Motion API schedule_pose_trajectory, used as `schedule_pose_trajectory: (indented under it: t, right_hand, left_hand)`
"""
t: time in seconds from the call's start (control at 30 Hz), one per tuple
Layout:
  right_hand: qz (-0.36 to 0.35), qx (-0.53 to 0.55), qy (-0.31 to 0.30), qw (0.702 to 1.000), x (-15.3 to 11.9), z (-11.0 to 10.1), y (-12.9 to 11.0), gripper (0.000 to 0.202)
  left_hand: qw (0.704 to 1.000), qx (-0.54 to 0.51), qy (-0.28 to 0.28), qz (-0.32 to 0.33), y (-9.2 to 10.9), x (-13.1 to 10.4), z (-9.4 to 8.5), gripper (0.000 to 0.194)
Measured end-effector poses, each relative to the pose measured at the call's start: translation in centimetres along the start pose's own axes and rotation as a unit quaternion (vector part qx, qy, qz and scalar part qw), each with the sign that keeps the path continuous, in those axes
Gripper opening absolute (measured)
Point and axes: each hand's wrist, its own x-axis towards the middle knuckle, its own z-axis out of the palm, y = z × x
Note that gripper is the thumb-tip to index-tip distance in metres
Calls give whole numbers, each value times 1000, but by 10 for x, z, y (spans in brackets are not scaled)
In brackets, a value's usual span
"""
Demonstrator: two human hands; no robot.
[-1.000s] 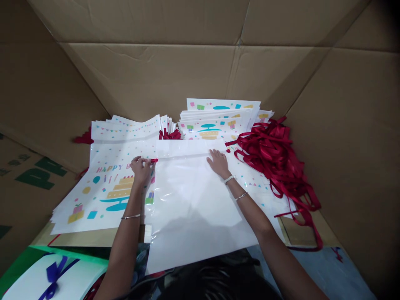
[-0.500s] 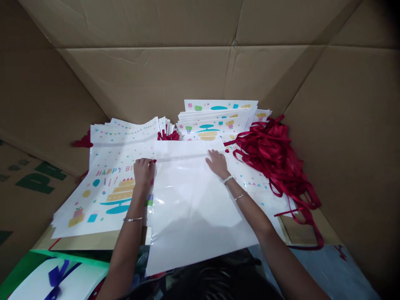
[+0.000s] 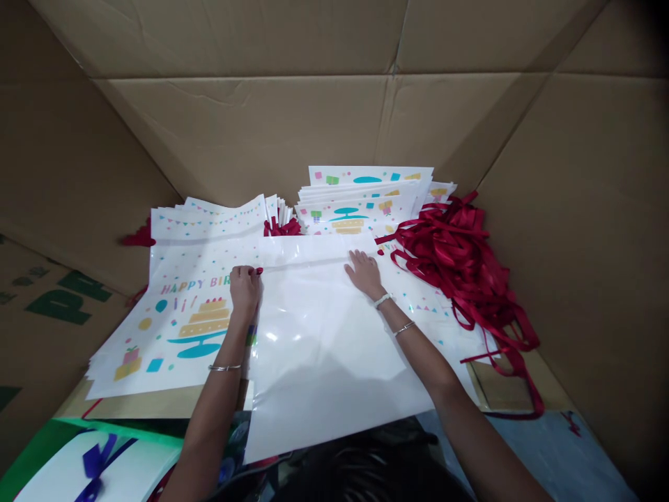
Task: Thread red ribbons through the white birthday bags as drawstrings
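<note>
In front of me lies a white glossy sheet, blank side up, with a faint band across its upper part. At its left edge, my left hand is closed in a pinch on a bit of red ribbon. The fingers of my right hand are spread flat on the sheet near its upper right corner. Under and left of my left hand is a stack of printed birthday sheets with a cake picture. Part of the ribbon is hidden by my fingers.
A tangled heap of red ribbons lies at the right, some hanging over the front edge. More printed sheets lean against the cardboard wall behind. A green-edged box with white sheets and a blue ribbon stands at lower left.
My left hand has shifted slightly to the right, toward the sheet's edge, and a little more red ribbon shows at its fingertips. My right hand stays flat in place.
</note>
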Motion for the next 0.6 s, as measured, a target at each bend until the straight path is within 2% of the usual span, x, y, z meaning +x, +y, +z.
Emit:
schedule_pose_trajectory:
  t: [0.17,0.3,0.43,0.6]
  right_hand:
    - [0,4,0,1000,-1,-1,0,65]
    - [3,0,-1,1000,-1,-2,-1,65]
    - [0,-7,5,1000,-2,-3,-2,63]
    - [0,0,8,1000,-1,0,-1,64]
  left_hand:
    - [999,-16,-2,-46,-2,-2,0,12]
    - [999,0,-19,-36,-6,0,0,13]
    - [999,33,-14,-36,-7,1,-1,5]
    - [999,-20,-13,-27,-8,-1,-7,19]
